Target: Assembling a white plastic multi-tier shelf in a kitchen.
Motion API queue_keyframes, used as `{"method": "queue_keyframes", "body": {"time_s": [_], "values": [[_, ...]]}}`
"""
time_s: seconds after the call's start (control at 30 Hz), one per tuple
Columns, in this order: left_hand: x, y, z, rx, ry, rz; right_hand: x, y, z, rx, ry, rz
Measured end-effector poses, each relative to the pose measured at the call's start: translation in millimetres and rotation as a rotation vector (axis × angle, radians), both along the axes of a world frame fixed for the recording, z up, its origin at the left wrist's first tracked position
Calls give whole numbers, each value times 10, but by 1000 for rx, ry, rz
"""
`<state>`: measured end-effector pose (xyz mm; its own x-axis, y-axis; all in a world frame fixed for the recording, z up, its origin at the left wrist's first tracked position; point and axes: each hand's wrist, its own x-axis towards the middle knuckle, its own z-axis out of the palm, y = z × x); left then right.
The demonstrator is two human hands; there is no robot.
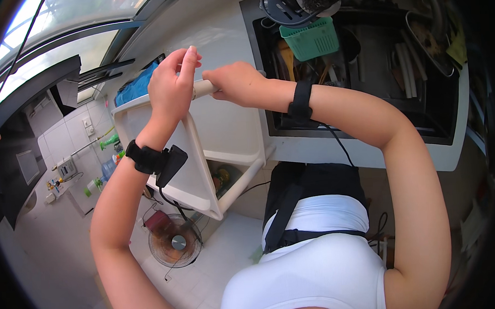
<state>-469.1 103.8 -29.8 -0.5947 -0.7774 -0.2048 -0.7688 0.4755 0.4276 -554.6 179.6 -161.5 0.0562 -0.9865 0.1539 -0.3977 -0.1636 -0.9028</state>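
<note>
Close together in the upper middle, both my hands are at the top of a white plastic shelf rack point(195, 157). My right hand point(238, 84) closes around the rack's white rounded bar point(202, 89), its thumb and index finger toward the left. Just left of it, my left hand point(170, 85) is raised beside the same bar with its fingers curled in and its thumb pointing up. Whatever the left fingers may hold is hidden. Black straps circle both wrists. Behind the left hand lies a bright blue cloth or bag point(136, 86).
At right, a black sink point(362, 124) holds a green basket point(310, 39), utensils and a metal tray point(428, 44). A standing fan point(177, 243) is on the tiled floor at lower left. Bottles point(109, 167) stand by the left wall, under a window point(87, 18). Black cables hang nearby.
</note>
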Motion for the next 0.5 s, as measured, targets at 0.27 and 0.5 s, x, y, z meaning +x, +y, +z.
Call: {"method": "queue_keyframes", "body": {"time_s": [0.27,0.5], "values": [[-40,60,14,-69,-82,-8,-7,12,69,46,12,46],[-44,97,57,-62,-136,-31,23,1,42,-2,34,16]]}}
